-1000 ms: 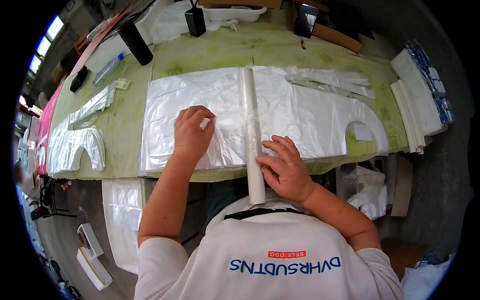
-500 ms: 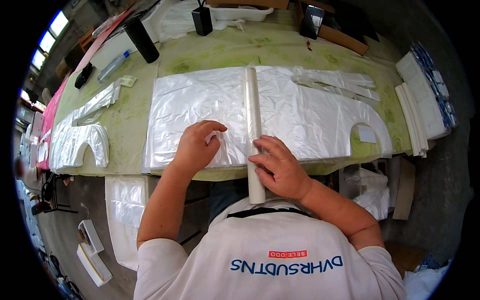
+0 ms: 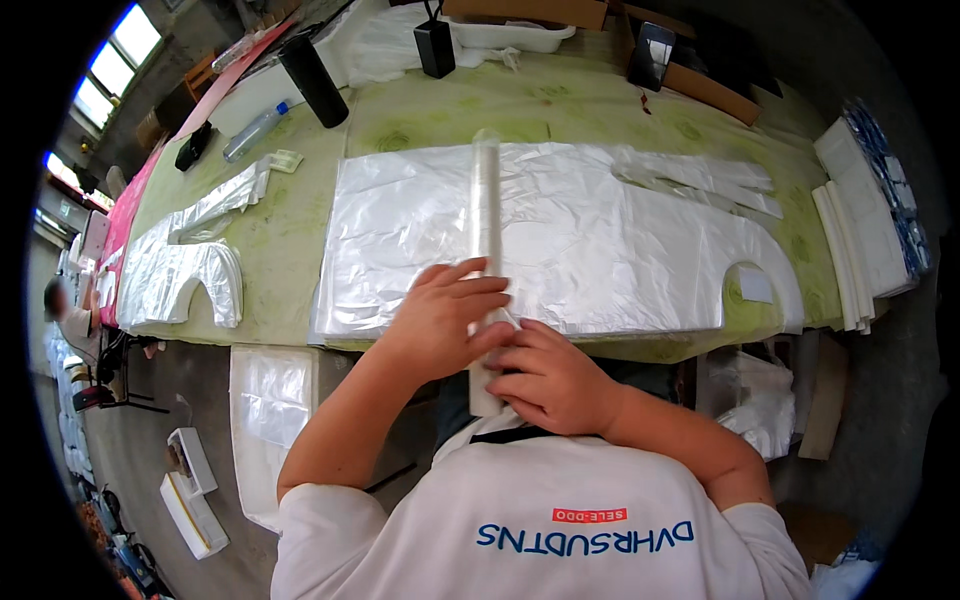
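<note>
A long pale roll of see-through plastic film (image 3: 484, 210) lies lengthwise over a flat stack of plastic aprons (image 3: 620, 270), its near end reaching past the table's edge toward my shirt. My left hand (image 3: 445, 318) is closed across the roll from the left, fingers curled over its top. Just nearer to me, my right hand (image 3: 555, 378) grips the roll's near part from the right, fingers bent and thumb low. The two hands almost meet, and a bit of film shows between their fingertips. Part of the roll is hidden under the fingers.
More folded plastic (image 3: 190, 265) lies at the table's left. Behind stand a black cylinder (image 3: 313, 82), a plastic bottle (image 3: 255, 132), a black box with a strap (image 3: 434, 48) and a phone (image 3: 651, 55) by a carton. White rolls (image 3: 842, 255) edge the right side.
My left hand has moved right, from over the aprons onto the roll. The right hand has slid nearer to me along it. The roll sits slightly further left on the stack.
</note>
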{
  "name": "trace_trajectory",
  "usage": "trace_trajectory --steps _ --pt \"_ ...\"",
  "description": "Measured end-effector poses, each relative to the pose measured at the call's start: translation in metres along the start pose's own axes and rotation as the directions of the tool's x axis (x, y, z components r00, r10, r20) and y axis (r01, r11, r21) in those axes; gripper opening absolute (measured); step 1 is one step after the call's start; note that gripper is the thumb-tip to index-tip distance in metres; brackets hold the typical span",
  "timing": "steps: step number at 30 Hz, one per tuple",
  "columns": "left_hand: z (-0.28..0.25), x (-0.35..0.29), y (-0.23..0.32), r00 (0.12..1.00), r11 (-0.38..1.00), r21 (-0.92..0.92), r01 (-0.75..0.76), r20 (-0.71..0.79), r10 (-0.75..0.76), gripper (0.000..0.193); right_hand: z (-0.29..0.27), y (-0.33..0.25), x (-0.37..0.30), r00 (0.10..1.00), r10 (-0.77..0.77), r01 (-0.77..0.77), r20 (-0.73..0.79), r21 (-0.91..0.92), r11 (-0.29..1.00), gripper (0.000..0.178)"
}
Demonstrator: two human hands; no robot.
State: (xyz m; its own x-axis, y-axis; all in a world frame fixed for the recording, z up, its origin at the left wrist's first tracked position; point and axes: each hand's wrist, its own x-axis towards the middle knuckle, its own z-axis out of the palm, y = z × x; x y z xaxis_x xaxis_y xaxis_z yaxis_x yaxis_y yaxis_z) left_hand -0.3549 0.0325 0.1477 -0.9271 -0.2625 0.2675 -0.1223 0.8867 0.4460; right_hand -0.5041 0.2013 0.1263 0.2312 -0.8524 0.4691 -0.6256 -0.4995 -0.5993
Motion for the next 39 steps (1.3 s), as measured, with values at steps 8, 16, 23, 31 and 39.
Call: trace_trajectory --steps 8,16,23,31,39 --pt "-0.01 -0.017 0.019 0.959 0.963 0.082 0.256 -0.145 -0.243 0.056 -0.007 0.002 -0.024 0.993 0.046 -0.041 -0.11 0.041 0.998 0.024" --pt "-0.037 -0.071 -0.04 0.807 0.741 0.334 0.583 -0.347 -0.478 0.064 -0.008 0.008 -0.037 0.983 0.124 -0.111 -0.138 0.099 0.989 0.023" --pt "-0.02 -0.088 -0.063 0.679 0.615 0.293 0.732 -0.248 -0.69 0.092 -0.007 0.008 -0.036 0.992 0.051 -0.038 -0.115 0.109 0.993 0.024" --pt "-0.061 -0.116 -0.093 0.46 0.464 0.046 0.885 -0.237 -0.855 0.083 -0.011 0.009 -0.043 0.982 0.093 -0.077 -0.162 0.105 0.992 0.025" --pt "-0.057 -0.147 -0.117 0.501 0.533 -0.032 0.846 -0.296 -0.813 0.066 -0.009 0.007 -0.041 0.981 0.111 -0.094 -0.161 0.112 0.989 0.025"
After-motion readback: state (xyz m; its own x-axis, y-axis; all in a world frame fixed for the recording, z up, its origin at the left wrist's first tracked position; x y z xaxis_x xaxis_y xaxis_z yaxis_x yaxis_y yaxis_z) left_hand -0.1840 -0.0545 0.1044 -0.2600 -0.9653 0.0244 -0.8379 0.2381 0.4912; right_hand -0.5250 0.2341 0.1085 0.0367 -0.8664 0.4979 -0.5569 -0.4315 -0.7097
